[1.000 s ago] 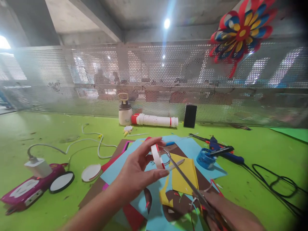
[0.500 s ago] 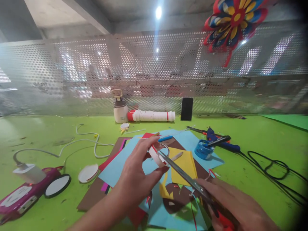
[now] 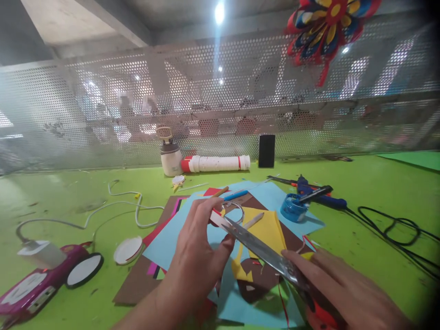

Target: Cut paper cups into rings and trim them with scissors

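Observation:
My left hand [image 3: 197, 252] pinches a small white paper ring with a red edge [image 3: 216, 218] between thumb and fingers. My right hand [image 3: 340, 293] grips red-handled scissors [image 3: 261, 250], whose blades point up-left and meet the ring. Both hands hover over a pile of coloured paper sheets [image 3: 192, 227], light blue, brown, red and yellow [image 3: 266, 233], lying on the green table [image 3: 360, 238].
A blue tape roll [image 3: 291, 207] and a blue glue gun [image 3: 318, 197] with black cable [image 3: 395, 229] lie right. At the left are a pink toy car [image 3: 41, 282], white charger [image 3: 39, 253], white disc [image 3: 128, 250]. A bottle [image 3: 170, 156], white tube [image 3: 215, 163], black box [image 3: 266, 151] stand by the mesh wall.
My left hand has lowered the ring toward the paper pile. The scissors in my right hand have slid forward, with the blades now at the ring. The view has tilted slightly downward.

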`<state>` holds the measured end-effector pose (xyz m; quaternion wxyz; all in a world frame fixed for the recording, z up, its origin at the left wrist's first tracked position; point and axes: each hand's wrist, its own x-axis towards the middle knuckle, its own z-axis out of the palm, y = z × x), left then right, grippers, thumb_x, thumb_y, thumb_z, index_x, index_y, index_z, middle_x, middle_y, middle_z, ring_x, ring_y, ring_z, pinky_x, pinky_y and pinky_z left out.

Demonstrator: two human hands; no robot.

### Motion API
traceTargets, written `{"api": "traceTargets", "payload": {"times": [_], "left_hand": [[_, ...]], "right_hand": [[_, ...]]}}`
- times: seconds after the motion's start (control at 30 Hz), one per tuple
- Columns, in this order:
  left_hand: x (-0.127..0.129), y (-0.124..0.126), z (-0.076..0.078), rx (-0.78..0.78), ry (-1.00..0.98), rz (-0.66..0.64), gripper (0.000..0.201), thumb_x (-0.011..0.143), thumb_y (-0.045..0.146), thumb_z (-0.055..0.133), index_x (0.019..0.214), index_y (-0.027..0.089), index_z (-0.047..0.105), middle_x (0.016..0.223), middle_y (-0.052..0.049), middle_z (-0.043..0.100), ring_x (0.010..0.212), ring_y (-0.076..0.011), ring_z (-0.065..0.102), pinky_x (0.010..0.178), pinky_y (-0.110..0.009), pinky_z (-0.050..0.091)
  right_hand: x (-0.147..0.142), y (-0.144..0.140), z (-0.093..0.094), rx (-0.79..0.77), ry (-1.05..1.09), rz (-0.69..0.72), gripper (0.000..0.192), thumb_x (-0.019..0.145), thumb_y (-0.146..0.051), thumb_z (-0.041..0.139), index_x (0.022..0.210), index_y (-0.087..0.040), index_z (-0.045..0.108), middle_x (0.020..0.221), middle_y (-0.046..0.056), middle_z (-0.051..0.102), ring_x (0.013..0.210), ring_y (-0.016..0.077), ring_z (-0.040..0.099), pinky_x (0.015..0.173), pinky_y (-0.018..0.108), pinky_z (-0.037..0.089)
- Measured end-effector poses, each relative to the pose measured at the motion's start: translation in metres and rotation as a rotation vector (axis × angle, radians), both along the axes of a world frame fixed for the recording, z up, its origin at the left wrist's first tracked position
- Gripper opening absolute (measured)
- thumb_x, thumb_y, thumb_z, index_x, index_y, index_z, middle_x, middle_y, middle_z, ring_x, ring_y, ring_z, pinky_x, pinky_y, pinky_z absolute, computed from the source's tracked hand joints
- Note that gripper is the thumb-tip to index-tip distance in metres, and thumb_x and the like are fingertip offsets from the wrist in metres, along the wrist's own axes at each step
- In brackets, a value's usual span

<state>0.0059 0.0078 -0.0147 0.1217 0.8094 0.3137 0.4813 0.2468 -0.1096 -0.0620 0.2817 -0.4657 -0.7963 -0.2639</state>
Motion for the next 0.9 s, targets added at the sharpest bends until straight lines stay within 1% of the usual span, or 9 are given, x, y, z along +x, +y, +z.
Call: {"api": "traceTargets", "payload": {"times": [0.13,0.2,0.3,0.4,0.5,0.6,0.67,0.77,0.9], "left_hand": [[0.000,0.000,0.000,0.070,0.020,0.014,0.056,0.074,-0.001,0.058,0.126,0.021,0.051,0.109,-0.004,0.060,0.096,-0.0174,0.062,0.083,-0.032,0.055],[-0.001,0.000,0.000,0.100,0.043,0.011,0.054,0.078,0.003,0.059,0.128,0.021,0.050,0.109,-0.005,0.060,0.096,-0.0179,0.062,0.081,-0.032,0.056],[-0.001,0.001,0.001,0.121,0.069,0.010,0.049,0.083,0.007,0.061,0.129,0.021,0.051,0.108,-0.006,0.060,0.099,-0.0192,0.062,0.078,-0.032,0.056],[-0.002,0.001,0.003,0.123,0.081,0.005,0.047,0.085,0.008,0.062,0.128,0.023,0.051,0.109,-0.005,0.061,0.102,-0.0197,0.061,0.078,-0.032,0.056],[-0.002,0.002,0.004,0.111,0.082,-0.014,0.050,0.083,0.008,0.063,0.129,0.024,0.051,0.108,-0.004,0.062,0.103,-0.0200,0.061,0.080,-0.032,0.055],[-0.002,0.002,0.004,0.077,0.087,-0.012,0.057,0.080,0.004,0.064,0.131,0.025,0.051,0.108,-0.003,0.062,0.103,-0.0190,0.062,0.082,-0.032,0.055],[-0.002,0.002,0.004,0.079,0.093,-0.011,0.058,0.080,0.004,0.064,0.132,0.026,0.051,0.109,-0.002,0.062,0.102,-0.0181,0.062,0.083,-0.032,0.056],[-0.002,0.002,0.003,0.099,0.094,-0.008,0.058,0.082,0.007,0.063,0.136,0.024,0.050,0.111,-0.004,0.062,0.104,-0.0183,0.063,0.083,-0.032,0.056],[-0.002,0.003,0.003,0.109,0.097,-0.001,0.057,0.084,0.010,0.063,0.138,0.020,0.050,0.114,-0.007,0.064,0.108,-0.0201,0.063,0.087,-0.034,0.057]], "right_hand": [[0.002,0.001,0.000,-0.036,0.012,-0.010,0.044,0.101,-0.033,0.034,0.136,-0.012,0.050,0.100,0.014,0.066,0.084,0.0264,0.067,0.065,0.031,0.056],[0.003,0.000,0.000,-0.091,0.033,-0.016,0.045,0.096,-0.026,0.036,0.137,-0.013,0.051,0.099,0.013,0.065,0.083,0.0250,0.067,0.064,0.031,0.056],[0.005,-0.002,-0.001,-0.170,0.046,-0.037,0.053,0.087,-0.019,0.040,0.140,-0.014,0.050,0.097,0.010,0.062,0.080,0.0231,0.067,0.060,0.030,0.054],[0.009,-0.005,-0.002,-0.180,0.042,-0.052,0.056,0.087,-0.020,0.041,0.142,-0.015,0.048,0.097,0.010,0.061,0.079,0.0241,0.066,0.059,0.032,0.052],[0.013,-0.005,-0.003,-0.195,0.021,-0.061,0.057,0.088,-0.021,0.040,0.145,-0.014,0.046,0.096,0.010,0.060,0.077,0.0238,0.066,0.058,0.032,0.051],[0.017,-0.003,-0.002,-0.163,-0.012,-0.045,0.058,0.088,-0.023,0.042,0.145,-0.013,0.046,0.101,0.012,0.062,0.078,0.0233,0.067,0.059,0.031,0.052],[0.018,-0.004,-0.002,-0.162,-0.024,-0.048,0.059,0.087,-0.024,0.044,0.145,-0.013,0.045,0.105,0.013,0.063,0.081,0.0251,0.068,0.060,0.032,0.053],[0.017,-0.006,-0.001,-0.186,-0.010,-0.063,0.062,0.086,-0.022,0.044,0.147,-0.015,0.043,0.105,0.013,0.065,0.084,0.0280,0.069,0.059,0.034,0.054],[0.015,-0.007,0.000,-0.190,0.041,-0.074,0.062,0.085,-0.020,0.045,0.147,-0.019,0.043,0.100,0.011,0.066,0.082,0.0294,0.069,0.057,0.034,0.055]]}}
